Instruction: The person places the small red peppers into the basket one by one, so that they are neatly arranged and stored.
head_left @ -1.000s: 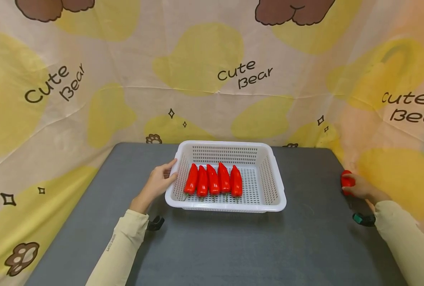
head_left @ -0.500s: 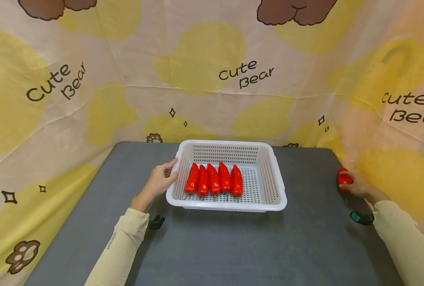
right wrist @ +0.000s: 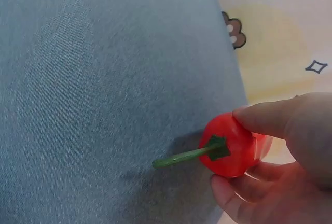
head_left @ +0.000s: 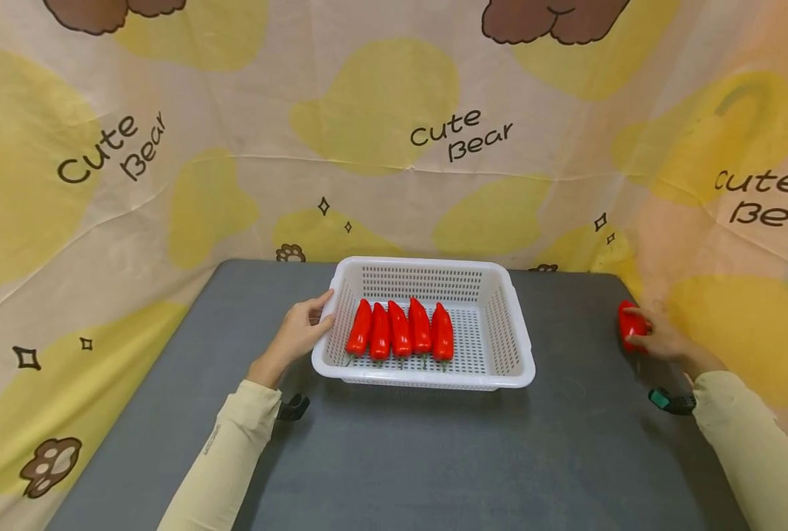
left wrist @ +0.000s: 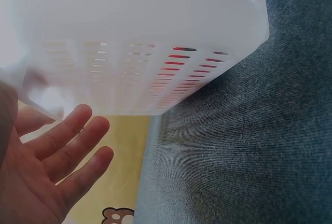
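Observation:
A white plastic basket (head_left: 427, 381) with slotted walls stands mid-table in the head view. Several red peppers (head_left: 401, 332) lie in a row on its left half, stems toward the person. At the basket's left rim, the left hand (head_left: 299, 330) holds on with thumb and index finger; its other fingers (left wrist: 78, 151) stick out loosely beside the wall. Far to the right, the right hand (head_left: 668, 341) pinches another red pepper (right wrist: 236, 149) between thumb and fingers. The green stem of that pepper (head_left: 633, 327) points away from the palm in the right wrist view.
The dark grey table (head_left: 420, 457) runs up to a printed cloth (head_left: 367, 147) hung behind and along both sides. Black wrist mounts (head_left: 294, 408) sit under the sleeves. The right hand is close to the table's right edge.
The right hand has moved left and slightly farther away, carrying the pepper from the table's right edge. The left hand stays at the basket rim; the whole head view has shifted a little.

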A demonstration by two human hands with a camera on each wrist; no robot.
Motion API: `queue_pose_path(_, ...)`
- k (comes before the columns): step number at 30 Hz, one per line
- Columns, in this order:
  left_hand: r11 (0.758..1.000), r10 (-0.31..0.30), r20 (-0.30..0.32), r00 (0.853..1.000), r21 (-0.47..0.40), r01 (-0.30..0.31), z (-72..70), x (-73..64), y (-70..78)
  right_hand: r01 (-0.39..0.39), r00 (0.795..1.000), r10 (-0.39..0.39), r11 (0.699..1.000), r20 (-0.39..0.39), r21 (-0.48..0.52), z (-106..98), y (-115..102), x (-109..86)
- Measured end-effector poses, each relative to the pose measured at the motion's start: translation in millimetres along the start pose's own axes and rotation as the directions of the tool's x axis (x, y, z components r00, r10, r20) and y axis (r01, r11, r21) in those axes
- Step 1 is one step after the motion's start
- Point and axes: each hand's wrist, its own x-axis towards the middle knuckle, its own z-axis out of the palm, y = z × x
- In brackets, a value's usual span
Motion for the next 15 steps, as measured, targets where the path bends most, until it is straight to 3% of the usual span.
queue_pose_path(7,1.000,-0.004,0.001,1.000,-0.001,0.004,-1.9,0.2,0.8,-0.069,0.995,0.062,0.993,0.077,0.092,-4,-12,-2.2)
queue_pose_path(12,1.000,-0.001,0.003,1.000,0.009,0.001,-2.1,0.2,2.4,-0.064,0.998,0.060,0.989,0.033,0.136,-3,-17,-3.0)
queue_pose_path(15,1.000,0.002,0.009,1.000,0.014,-0.002,-1.6,0.3,2.6,-0.071,0.996,0.077,0.986,-0.038,0.154,-1,-19,-2.9)
